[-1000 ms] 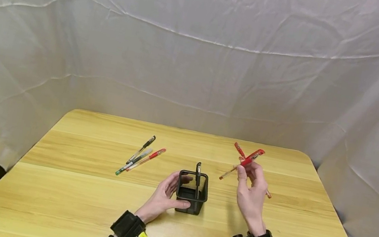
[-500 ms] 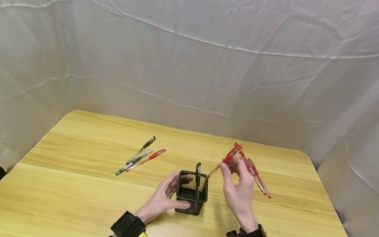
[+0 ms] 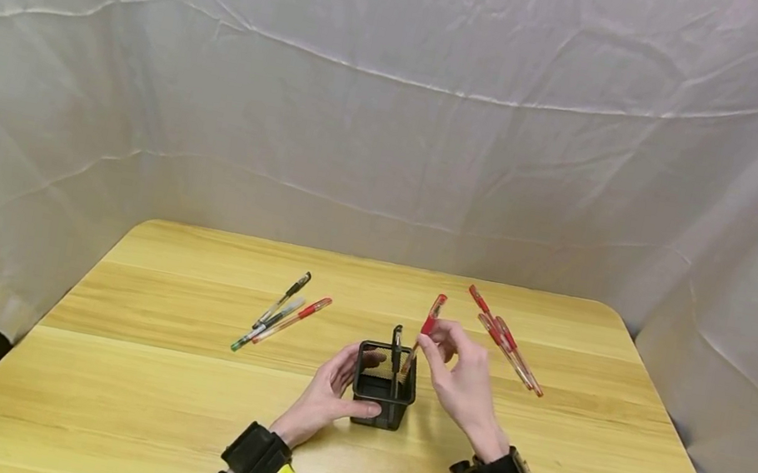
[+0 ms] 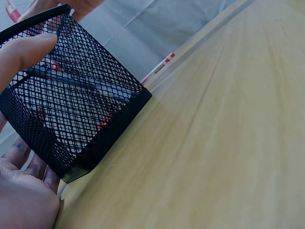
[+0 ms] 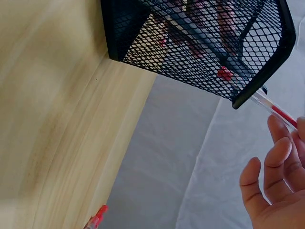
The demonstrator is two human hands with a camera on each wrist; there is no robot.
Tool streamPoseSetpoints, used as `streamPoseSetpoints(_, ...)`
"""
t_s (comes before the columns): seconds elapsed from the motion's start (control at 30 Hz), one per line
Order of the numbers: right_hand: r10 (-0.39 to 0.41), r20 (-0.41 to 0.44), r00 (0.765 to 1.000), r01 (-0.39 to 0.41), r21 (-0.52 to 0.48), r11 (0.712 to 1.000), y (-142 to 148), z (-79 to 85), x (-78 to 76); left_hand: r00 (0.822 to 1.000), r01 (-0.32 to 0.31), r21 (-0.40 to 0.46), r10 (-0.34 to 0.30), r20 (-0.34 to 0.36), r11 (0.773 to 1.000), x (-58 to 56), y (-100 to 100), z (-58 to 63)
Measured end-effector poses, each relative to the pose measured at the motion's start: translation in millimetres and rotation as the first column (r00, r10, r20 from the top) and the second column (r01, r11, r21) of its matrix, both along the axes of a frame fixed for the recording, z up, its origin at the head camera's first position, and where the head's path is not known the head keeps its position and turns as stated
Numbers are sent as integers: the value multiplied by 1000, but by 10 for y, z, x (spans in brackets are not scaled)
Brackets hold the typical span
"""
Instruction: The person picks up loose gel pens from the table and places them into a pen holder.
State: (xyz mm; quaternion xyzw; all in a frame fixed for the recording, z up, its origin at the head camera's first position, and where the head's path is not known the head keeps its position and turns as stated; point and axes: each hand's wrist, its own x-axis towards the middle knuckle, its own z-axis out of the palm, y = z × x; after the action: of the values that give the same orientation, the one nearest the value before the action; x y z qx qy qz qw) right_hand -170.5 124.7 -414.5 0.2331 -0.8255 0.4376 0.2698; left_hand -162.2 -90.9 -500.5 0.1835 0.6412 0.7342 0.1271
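A black mesh pen holder (image 3: 380, 414) stands on the table, gripped at its left side by my left hand (image 3: 318, 402), thumb across the front wall. One black pen (image 3: 396, 349) leans upright inside it. My right hand (image 3: 464, 378) pinches a red pen (image 3: 434, 314) below its cap, at the holder's right rear rim. In the right wrist view the clear barrel of the red pen (image 5: 274, 109) passes over the rim, its tip inside the mesh. The left wrist view shows the pen holder (image 4: 81, 90) close up, the thumb pressed on its wall.
Several red pens (image 3: 511, 353) lie crossed on the table at the right. To the left lie a black pen (image 3: 284, 298), a green pen (image 3: 255, 335) and another red pen (image 3: 294, 319). A pale cloth (image 3: 395, 146) hangs behind and beside the table (image 3: 164, 418).
My right hand has carried the red pen leftward from the red pens to the pen holder, turning it more upright with its tip lowered inside. The left hand has stayed on the holder.
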Motion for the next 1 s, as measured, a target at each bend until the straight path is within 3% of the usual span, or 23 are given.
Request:
streamPoseSetpoints(0.37, -45, 239, 970, 19, 109, 994, 11, -31, 33, 1000, 8, 24, -8, -16, 1000, -4, 20, -9)
streamPoseSetpoints(0.6, -59, 443, 895, 46, 41, 998, 280, -94, 26, 999, 14, 31, -13, -34, 999, -6, 31, -17)
streamPoseSetpoints(0.7, -91, 452, 887, 81, 43, 996, 525, -158, -77, 1000, -4, 16, 4, -16, 1000, -14, 20, -22)
streamPoseSetpoints(0.77, -135, 458, 879, 111, 79, 991, 693, -213, -152, 1000, -11, 7, 12, -4, 1000, -23, 11, -24)
streamPoseSetpoints(0.87, -233, 489, 841, 173, 165, 971, 898, -294, -243, 1000, -15, -8, 15, 17, 1000, -18, 1, -17)
streamPoseSetpoints(0.93, -272, 514, 813, 183, 218, 959, 990, -331, -283, 1000, -10, -6, 10, 21, 1000, -15, -2, -14)
streamPoseSetpoints(1.0, -287, 519, 805, 175, 254, 951, 1050, -365, -326, 1000, -11, -6, 11, 29, 1000, -7, -6, -9)
